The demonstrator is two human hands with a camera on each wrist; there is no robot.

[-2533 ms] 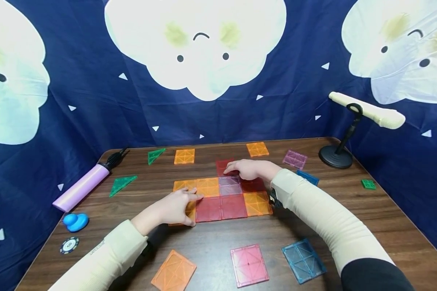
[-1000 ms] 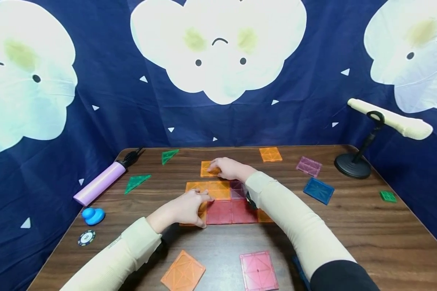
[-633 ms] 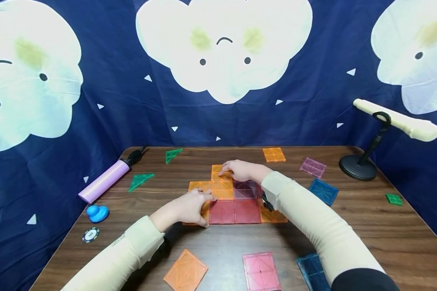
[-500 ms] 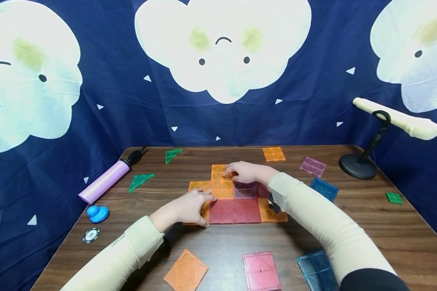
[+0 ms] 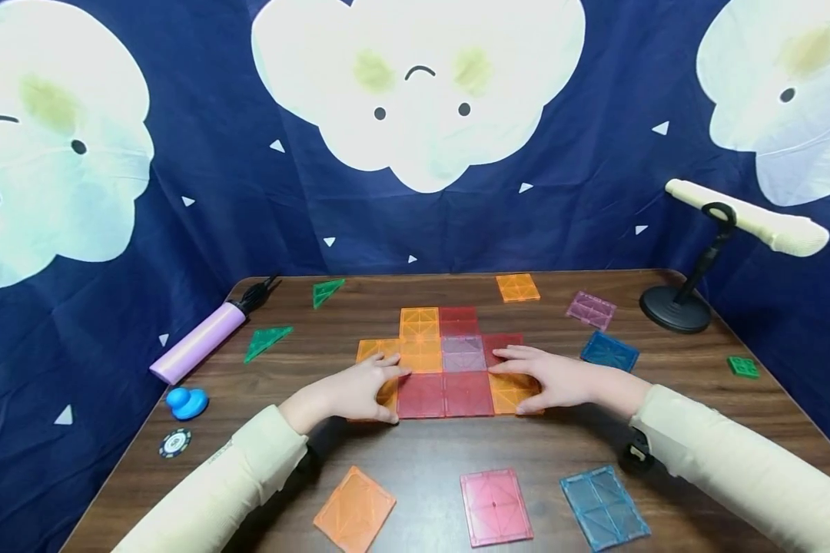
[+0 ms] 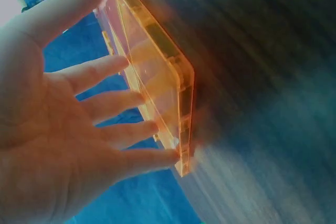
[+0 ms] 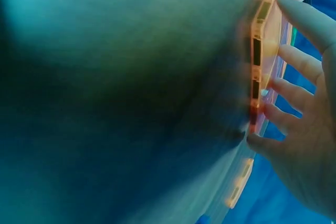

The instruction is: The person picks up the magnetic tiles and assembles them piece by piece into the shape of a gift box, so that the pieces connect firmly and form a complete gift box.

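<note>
A flat block of translucent magnetic tiles lies mid-table in the head view. Its front row has two red tiles (image 5: 422, 396) between a left orange tile (image 5: 389, 393) and a right orange tile (image 5: 508, 393). Behind them sit more orange tiles, a purple tile (image 5: 463, 354) and a red one; a back orange tile (image 5: 419, 323) and a back red tile (image 5: 459, 320) adjoin at the rear. My left hand (image 5: 356, 390) rests spread on the left orange tile, fingers nearly straight in its wrist view. With fingers extended, my right hand (image 5: 556, 378) touches the right end of the block.
Nearer me lie a light orange tile (image 5: 355, 508), a pink tile (image 5: 496, 507) and a blue tile (image 5: 605, 507). A lilac pump (image 5: 199, 342), rubber duck (image 5: 187, 403) and poker chip (image 5: 175, 443) stand left. A black stand (image 5: 676, 309) is back right.
My right hand drew a separate orange tile against the block's rear, beside the back red tile, released it and moved to the block's front right. My left hand stayed on its tile.
</note>
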